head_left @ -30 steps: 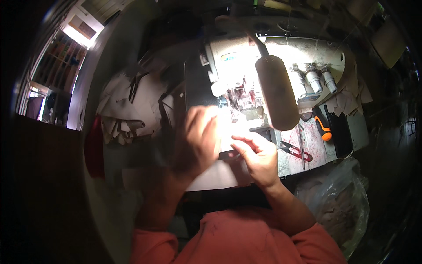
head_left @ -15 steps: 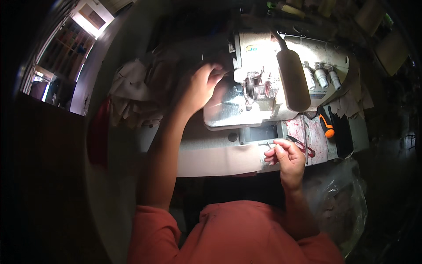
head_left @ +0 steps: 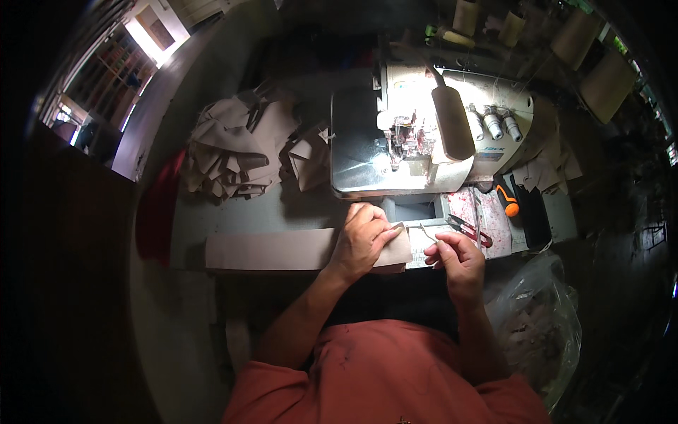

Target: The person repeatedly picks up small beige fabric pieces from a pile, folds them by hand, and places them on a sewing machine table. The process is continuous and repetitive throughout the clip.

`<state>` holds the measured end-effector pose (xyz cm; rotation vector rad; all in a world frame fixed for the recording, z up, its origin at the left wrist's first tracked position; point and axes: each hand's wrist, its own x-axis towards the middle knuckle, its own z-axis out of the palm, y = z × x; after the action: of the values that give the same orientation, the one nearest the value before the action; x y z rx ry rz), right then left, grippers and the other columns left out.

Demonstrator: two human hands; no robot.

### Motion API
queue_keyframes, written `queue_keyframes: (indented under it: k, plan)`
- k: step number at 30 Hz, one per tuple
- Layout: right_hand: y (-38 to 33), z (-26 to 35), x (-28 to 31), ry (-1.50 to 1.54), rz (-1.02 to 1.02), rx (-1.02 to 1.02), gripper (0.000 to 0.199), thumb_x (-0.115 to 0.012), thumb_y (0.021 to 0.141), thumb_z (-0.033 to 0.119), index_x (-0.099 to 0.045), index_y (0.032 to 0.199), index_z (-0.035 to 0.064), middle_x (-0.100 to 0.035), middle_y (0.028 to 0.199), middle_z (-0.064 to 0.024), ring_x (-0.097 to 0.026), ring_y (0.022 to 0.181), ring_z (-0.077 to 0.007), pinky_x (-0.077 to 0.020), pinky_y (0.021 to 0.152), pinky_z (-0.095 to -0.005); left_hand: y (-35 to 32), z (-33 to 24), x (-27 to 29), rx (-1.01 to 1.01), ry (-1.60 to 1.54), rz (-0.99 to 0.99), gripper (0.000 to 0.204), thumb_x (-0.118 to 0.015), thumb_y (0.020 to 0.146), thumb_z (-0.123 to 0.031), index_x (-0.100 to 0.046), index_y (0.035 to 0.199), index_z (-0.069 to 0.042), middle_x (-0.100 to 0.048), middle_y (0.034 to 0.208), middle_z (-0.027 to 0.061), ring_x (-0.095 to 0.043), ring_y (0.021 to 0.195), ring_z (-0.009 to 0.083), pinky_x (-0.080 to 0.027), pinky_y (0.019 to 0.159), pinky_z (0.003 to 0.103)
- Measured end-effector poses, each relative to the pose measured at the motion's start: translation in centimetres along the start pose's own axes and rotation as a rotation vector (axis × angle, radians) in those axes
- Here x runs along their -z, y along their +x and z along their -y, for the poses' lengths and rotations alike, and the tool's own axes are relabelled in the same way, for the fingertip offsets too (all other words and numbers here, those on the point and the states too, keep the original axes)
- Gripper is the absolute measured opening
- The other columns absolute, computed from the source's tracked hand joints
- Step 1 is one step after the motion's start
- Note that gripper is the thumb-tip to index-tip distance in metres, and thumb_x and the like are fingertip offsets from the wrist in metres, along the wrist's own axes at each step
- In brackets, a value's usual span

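Note:
On the front edge of the table lies a stack of long beige fabric pieces [head_left: 272, 249]. My left hand [head_left: 364, 237] rests on its right part, thumb and fingers pinched on the top piece's right end, where a corner is turned up. Just to the right, my right hand [head_left: 458, 263] is closed on slim, bent metal tweezers [head_left: 428, 234], their tip pointing toward that corner. Behind both hands stands a lit sewing machine [head_left: 413, 141] with a smooth metal plate [head_left: 357, 152] on its left side.
Crumpled beige fabric [head_left: 236, 145] is heaped at the left. Right of the tweezers lie red-handled thread snips [head_left: 472, 230] and an orange-and-black tool [head_left: 507, 201]. A lamp [head_left: 453, 124] hangs before the machine. A clear plastic bag [head_left: 540, 318] with scraps hangs at the lower right.
My left hand has come from beside the machine's plate down to the fabric stack and pinched its right end. My right hand stays nearly in place, still holding the tweezers.

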<state>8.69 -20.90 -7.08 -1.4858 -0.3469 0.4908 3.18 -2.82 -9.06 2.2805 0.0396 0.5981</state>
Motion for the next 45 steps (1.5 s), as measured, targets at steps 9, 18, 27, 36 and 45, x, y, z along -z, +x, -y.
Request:
queue_keyframes:
  k: [9, 18, 27, 36, 45]
  plan:
    - [2.5, 3.3, -5.0, -0.482, 0.218, 0.321, 0.009, -0.06, 0.072, 0.007, -0.053, 0.072, 0.0014, -0.053, 0.071, -0.0092, -0.051, 0.062, -0.0172, -0.0396, 0.055, -0.0254, -4.1, -3.8, 3.0, -0.067, 0.0, -0.177, 0.028, -0.053, 0.079, -0.029, -0.059, 0.088, -0.004, -0.05, 0.093, 0.0128, -0.046, 0.091, 0.0249, -0.038, 0.077, 0.037]
    - [1.9, 4.0, -4.8, 0.234, 0.141, -0.12, 0.013, -0.049, 0.08, 0.009, -0.054, 0.082, -0.0021, -0.057, 0.074, -0.0065, -0.056, 0.062, -0.0114, -0.0475, 0.058, -0.0234, -10.4, 5.2, 13.6, 0.281, -1.517, -1.17, 0.052, -0.041, 0.086, -0.035, -0.03, 0.124, -0.002, -0.036, 0.126, 0.0119, -0.032, 0.118, 0.0251, -0.026, 0.097, 0.039]
    - [2.3, 3.7, -8.6, 0.41, 0.334, -0.377, 0.024, -0.046, 0.085, 0.021, -0.054, 0.089, -0.0017, -0.055, 0.076, -0.004, -0.055, 0.065, -0.0109, -0.0491, 0.059, -0.0246, -4.0, -3.5, 7.1, -0.044, 0.379, -0.025, 0.05, -0.047, 0.081, -0.019, -0.031, 0.123, 0.002, -0.025, 0.13, 0.0201, -0.023, 0.122, 0.0347, -0.023, 0.097, 0.042]
    - [1.4, 3.7, -5.5, 0.252, 0.478, -0.153, 0.014, -0.051, 0.08, 0.003, -0.054, 0.092, -0.0031, -0.057, 0.082, -0.0043, -0.054, 0.072, -0.008, -0.0454, 0.066, -0.0204, -1.1, -3.2, 7.0, 0.182, -0.236, 0.123, 0.064, -0.059, 0.076, -0.029, -0.031, 0.122, 0.005, -0.036, 0.123, 0.0223, -0.035, 0.117, 0.0279, -0.027, 0.096, 0.033]
    - [0.7, 3.9, -5.1, 0.165, 0.435, -0.156, 0.011, -0.054, 0.079, 0.006, -0.054, 0.087, -0.0022, -0.058, 0.073, -0.0042, -0.055, 0.065, -0.0079, -0.0439, 0.059, -0.0193, 1.5, -4.0, 7.8, 0.365, -0.421, 0.151, 0.015, -0.058, 0.077, -0.015, -0.055, 0.078, 0.0, -0.054, 0.071, 0.0014, -0.049, 0.067, 0.0078, -0.04, 0.06, 0.022]
